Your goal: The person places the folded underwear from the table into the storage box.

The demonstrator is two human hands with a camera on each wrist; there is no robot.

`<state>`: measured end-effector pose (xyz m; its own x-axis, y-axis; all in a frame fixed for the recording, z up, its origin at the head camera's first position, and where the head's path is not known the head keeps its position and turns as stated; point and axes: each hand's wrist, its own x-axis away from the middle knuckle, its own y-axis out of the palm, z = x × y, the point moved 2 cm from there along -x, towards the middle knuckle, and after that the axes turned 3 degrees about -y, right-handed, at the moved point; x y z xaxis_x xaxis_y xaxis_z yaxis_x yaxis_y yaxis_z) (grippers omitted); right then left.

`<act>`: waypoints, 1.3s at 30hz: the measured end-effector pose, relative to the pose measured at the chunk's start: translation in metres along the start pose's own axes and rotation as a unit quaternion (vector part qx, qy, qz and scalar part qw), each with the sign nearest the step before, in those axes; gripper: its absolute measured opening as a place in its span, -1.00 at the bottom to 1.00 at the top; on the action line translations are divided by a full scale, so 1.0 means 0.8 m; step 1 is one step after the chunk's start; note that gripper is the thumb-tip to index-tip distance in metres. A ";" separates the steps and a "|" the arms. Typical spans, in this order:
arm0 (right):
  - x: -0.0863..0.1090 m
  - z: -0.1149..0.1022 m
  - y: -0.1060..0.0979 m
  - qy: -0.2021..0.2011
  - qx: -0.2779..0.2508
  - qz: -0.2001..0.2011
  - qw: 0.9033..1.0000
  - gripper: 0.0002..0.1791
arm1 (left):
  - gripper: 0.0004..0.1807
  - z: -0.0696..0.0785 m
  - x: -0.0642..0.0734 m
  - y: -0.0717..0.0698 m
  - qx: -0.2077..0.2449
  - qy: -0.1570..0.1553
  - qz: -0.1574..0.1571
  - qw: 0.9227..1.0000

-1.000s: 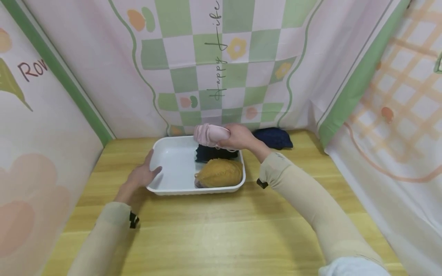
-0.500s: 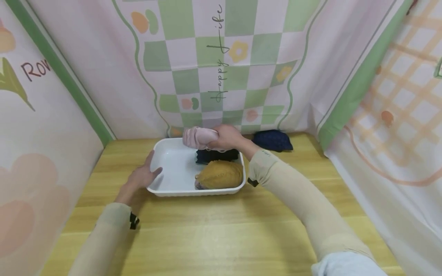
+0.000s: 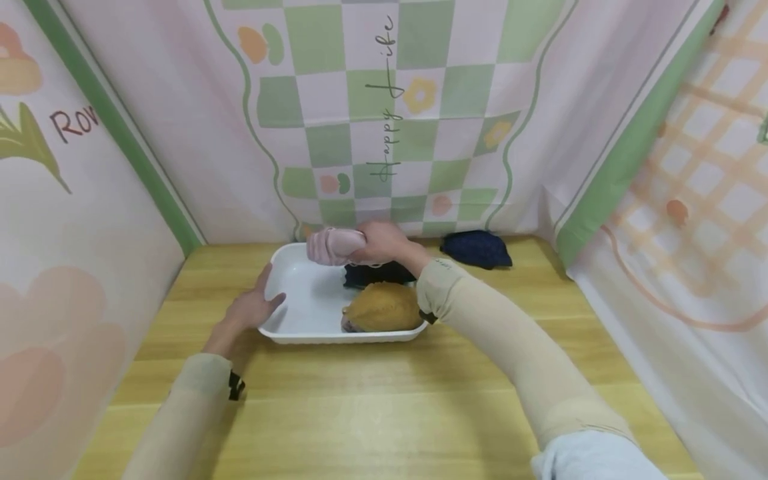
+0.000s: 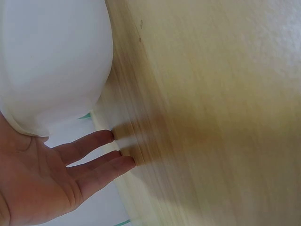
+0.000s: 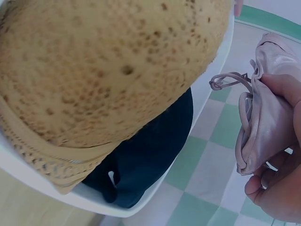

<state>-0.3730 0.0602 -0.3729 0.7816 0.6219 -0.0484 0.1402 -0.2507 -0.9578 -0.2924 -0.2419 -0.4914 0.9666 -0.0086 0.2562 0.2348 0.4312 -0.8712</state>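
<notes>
My right hand (image 3: 384,241) grips a folded pale pink bra (image 3: 333,247) by one end, over the back of the white tray (image 3: 300,300). In the right wrist view, the bra's thin straps (image 5: 242,106) hang loose beside the fingers. Inside the tray's right half lie a mustard bra (image 3: 384,307) with a dotted surface and, behind it, a dark bra (image 3: 378,273) partly hidden by the right hand. My left hand (image 3: 249,308) rests at the tray's left rim, thumb over the edge. Its other fingers (image 4: 106,174) extend outside toward the tabletop in the left wrist view.
A navy folded garment (image 3: 477,249) lies on the wooden table (image 3: 360,400), to the right of the tray near the back. Printed curtains (image 3: 390,133) hang right behind the table and along both sides.
My right hand has carried the pink bra leftward and slightly down, from the tray's back right toward its back middle. The left hand stays at the left rim.
</notes>
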 end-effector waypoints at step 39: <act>-0.062 -0.064 0.047 0.046 0.127 -0.111 0.985 -0.42 | -0.04 -0.005 -0.004 0.000 -0.001 0.002 0.013 1.000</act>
<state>-0.3751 -0.0180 -0.3922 0.8026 0.5675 0.1840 0.1653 0.0849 -0.9826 -0.2947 -0.2455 -0.4941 0.9728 -0.0013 0.2315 0.2096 0.4294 -0.8785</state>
